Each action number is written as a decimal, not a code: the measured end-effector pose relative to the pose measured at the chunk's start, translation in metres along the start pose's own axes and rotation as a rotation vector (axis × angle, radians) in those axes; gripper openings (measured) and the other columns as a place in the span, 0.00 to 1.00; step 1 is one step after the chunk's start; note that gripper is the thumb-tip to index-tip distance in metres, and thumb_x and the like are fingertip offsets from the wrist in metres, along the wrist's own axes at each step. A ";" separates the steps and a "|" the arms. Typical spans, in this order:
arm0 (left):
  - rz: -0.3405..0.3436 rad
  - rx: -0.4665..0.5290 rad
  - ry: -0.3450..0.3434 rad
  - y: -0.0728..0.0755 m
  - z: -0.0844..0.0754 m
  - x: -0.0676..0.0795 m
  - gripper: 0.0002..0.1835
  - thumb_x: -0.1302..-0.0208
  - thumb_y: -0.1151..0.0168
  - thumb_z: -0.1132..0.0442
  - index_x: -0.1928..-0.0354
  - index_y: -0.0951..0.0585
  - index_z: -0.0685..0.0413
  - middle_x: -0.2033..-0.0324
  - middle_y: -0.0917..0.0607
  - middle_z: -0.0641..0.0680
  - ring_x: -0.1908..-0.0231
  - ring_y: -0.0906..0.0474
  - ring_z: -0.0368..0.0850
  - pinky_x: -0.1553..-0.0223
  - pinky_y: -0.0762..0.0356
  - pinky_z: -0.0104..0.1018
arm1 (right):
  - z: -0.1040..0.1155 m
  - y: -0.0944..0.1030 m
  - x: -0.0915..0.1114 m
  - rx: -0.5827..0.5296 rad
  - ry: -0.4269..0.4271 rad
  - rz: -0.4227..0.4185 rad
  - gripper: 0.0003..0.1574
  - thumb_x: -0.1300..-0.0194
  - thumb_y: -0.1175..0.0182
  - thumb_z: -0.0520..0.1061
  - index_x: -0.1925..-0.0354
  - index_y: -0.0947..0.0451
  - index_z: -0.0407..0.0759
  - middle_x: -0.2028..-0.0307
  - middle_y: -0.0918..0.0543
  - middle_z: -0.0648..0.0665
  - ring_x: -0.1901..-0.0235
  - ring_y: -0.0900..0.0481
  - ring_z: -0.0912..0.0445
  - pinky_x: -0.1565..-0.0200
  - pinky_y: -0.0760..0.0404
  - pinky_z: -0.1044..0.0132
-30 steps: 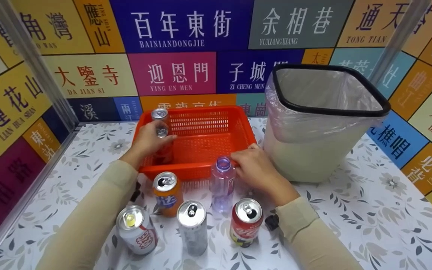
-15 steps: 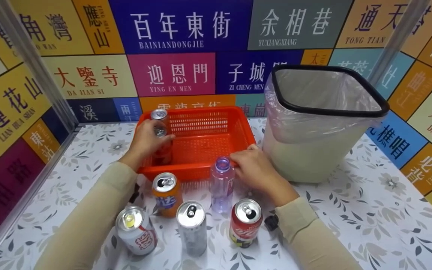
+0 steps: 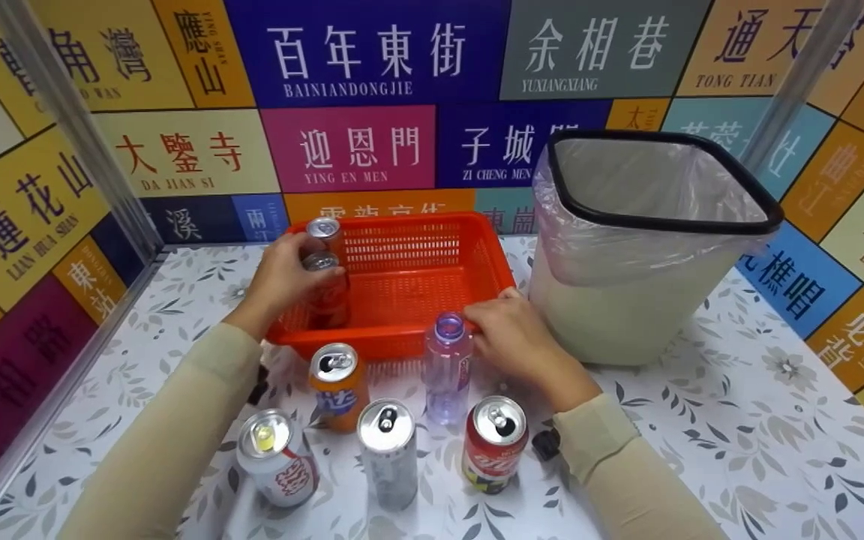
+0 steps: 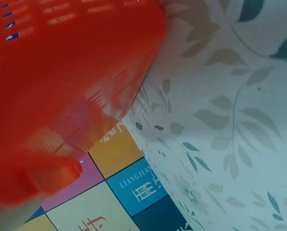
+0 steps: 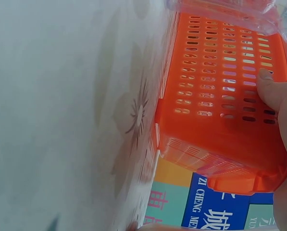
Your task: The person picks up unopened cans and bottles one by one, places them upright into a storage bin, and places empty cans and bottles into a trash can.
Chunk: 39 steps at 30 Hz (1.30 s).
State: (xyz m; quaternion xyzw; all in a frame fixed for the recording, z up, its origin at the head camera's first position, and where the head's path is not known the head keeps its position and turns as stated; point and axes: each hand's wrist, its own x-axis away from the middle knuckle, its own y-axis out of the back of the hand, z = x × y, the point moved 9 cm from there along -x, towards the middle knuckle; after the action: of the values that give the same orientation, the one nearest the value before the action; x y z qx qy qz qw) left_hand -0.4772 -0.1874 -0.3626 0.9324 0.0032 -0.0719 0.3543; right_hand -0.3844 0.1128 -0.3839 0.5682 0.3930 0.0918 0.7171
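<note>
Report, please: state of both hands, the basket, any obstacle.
Left hand at nearer can in basket, grip unclear; right hand grips basket. Another can stands behind. Possible obstacle: bottle in front, near right hand.

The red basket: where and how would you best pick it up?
I'd take the basket by its right lip and left lip, coming in from both ends and hooking underneath. These lips jut out from the short ends, and lifting both together should help keep the two upright cans inside steady.
</note>
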 end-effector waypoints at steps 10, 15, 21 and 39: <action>-0.007 0.022 -0.041 0.008 0.003 0.011 0.23 0.31 0.26 0.63 0.38 0.22 0.62 0.41 0.21 0.63 0.41 0.24 0.59 0.33 0.23 0.54 | 0.000 -0.001 0.000 -0.028 -0.016 0.018 0.03 0.34 0.32 0.39 0.65 0.16 0.47 0.66 0.09 0.47 0.69 0.16 0.49 0.54 0.28 0.54; -0.033 0.015 -0.116 0.017 -0.001 0.020 0.23 0.34 0.28 0.71 0.38 0.21 0.64 0.42 0.20 0.65 0.40 0.23 0.60 0.33 0.24 0.55 | 0.000 -0.001 0.000 -0.024 -0.018 0.011 0.07 0.36 0.32 0.38 0.68 0.19 0.48 0.70 0.11 0.48 0.71 0.18 0.49 0.55 0.28 0.54; -0.063 0.057 -0.128 0.030 0.000 0.033 0.23 0.30 0.29 0.66 0.37 0.22 0.65 0.40 0.20 0.64 0.37 0.24 0.61 0.31 0.25 0.58 | 0.000 -0.001 -0.001 -0.036 -0.024 0.010 0.08 0.36 0.31 0.37 0.69 0.20 0.48 0.71 0.12 0.49 0.71 0.18 0.50 0.55 0.29 0.55; -0.108 0.128 -0.121 0.054 0.003 0.086 0.26 0.28 0.28 0.55 0.34 0.21 0.59 0.35 0.19 0.62 0.31 0.26 0.58 0.26 0.32 0.58 | 0.000 0.000 0.000 -0.025 -0.022 0.008 0.07 0.36 0.31 0.36 0.68 0.18 0.47 0.70 0.11 0.47 0.69 0.15 0.50 0.55 0.28 0.54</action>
State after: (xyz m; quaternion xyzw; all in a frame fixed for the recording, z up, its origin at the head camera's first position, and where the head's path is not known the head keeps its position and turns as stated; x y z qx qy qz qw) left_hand -0.3889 -0.2333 -0.3409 0.9456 0.0277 -0.1471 0.2890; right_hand -0.3847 0.1129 -0.3839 0.5618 0.3814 0.0934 0.7281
